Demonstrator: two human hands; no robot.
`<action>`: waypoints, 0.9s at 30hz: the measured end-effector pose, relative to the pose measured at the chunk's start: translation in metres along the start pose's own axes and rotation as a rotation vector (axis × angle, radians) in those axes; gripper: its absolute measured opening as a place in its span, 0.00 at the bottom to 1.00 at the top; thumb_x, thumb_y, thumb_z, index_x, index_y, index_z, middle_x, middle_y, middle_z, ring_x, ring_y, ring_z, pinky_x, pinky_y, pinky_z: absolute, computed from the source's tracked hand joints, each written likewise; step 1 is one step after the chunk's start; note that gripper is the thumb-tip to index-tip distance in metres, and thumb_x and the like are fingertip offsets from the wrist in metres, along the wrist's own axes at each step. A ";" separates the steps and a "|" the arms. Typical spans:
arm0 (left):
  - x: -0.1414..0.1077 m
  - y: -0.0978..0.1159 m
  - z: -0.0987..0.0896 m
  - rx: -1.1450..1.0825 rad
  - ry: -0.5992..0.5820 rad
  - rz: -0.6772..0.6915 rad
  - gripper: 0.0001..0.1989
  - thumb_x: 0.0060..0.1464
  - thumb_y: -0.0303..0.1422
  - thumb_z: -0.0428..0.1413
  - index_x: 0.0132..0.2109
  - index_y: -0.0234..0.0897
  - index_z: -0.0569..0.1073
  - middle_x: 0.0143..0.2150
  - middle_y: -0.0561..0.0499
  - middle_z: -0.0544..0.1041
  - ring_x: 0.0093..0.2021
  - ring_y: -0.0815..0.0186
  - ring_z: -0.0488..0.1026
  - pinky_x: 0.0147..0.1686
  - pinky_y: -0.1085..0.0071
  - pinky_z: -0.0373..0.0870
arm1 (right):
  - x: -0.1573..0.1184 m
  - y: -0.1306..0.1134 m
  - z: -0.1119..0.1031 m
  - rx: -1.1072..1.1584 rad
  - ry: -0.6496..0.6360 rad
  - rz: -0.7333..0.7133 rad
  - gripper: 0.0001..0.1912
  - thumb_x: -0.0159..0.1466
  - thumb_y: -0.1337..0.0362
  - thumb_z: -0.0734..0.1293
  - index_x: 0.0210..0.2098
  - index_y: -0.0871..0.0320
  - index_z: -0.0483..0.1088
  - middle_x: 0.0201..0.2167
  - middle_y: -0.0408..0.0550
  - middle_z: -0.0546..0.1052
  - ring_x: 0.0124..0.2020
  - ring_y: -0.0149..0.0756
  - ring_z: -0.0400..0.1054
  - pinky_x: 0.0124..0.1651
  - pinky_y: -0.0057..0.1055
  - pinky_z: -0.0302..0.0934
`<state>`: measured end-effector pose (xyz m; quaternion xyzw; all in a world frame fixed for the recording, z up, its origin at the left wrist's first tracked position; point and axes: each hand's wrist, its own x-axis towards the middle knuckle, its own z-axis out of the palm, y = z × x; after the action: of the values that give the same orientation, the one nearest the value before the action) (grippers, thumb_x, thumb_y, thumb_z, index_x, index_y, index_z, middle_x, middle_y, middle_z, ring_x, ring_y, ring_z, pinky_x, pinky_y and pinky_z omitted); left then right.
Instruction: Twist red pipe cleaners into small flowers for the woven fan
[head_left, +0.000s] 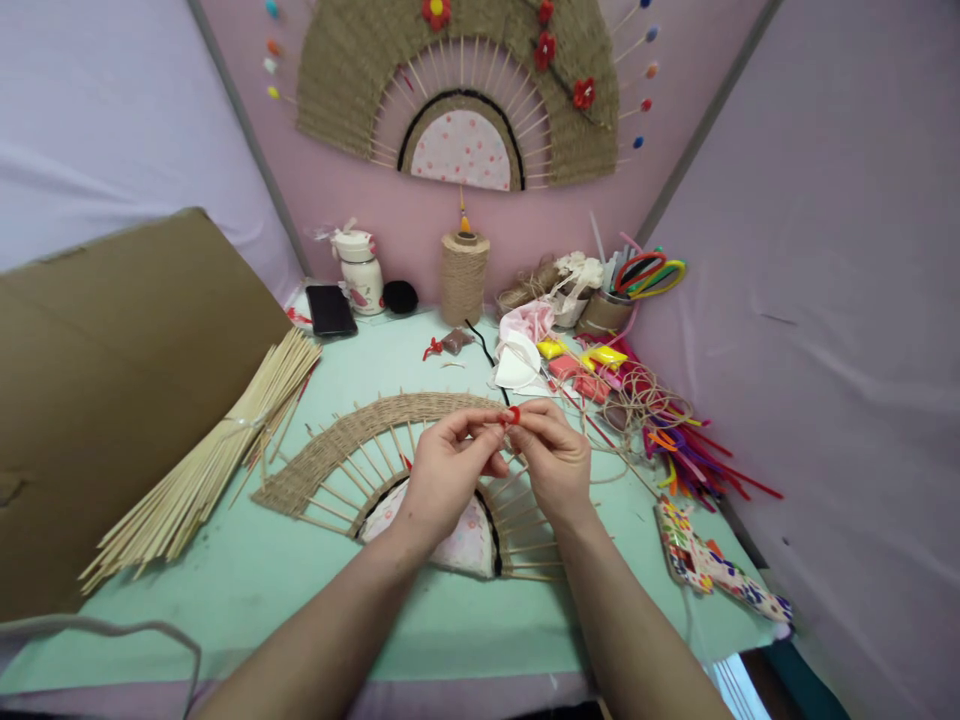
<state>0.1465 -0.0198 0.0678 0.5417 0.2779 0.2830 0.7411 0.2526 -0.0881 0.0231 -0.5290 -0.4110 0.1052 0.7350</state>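
Pinched between the fingertips of both hands is a small red pipe cleaner loop point(513, 414). My left hand point(459, 455) grips it from the left, and my right hand point(551, 452) from the right, with the fingertips close together. Below them lies a woven twine fan point(315, 455) with thin stick ribs and a half-round base point(457, 545) of pink-dotted white cloth edged in black. The hands and forearms hide part of the fan's right side. Beyond the hands, a black stem point(484, 345) runs back across the table.
A bundle of sticks point(199, 465) lies at left by a cardboard sheet point(112, 380). Behind stand a twine spool point(463, 280), a bottle point(360, 272) and a phone point(331, 311). Pipe cleaners point(694, 450) and a patterned glue gun point(716, 565) are at right. A finished fan point(337, 90) hangs behind.
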 end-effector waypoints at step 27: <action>0.024 -0.014 -0.033 0.706 0.007 0.714 0.09 0.57 0.27 0.52 0.37 0.39 0.78 0.36 0.48 0.78 0.39 0.65 0.73 0.43 0.69 0.68 | 0.006 0.000 -0.006 0.343 -0.306 0.603 0.12 0.51 0.53 0.75 0.28 0.55 0.78 0.30 0.44 0.77 0.29 0.30 0.65 0.33 0.28 0.58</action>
<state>0.1404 0.0156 0.0436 0.8198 0.1566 0.4094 0.3686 0.2609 -0.0882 0.0253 -0.4734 -0.3185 0.4619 0.6790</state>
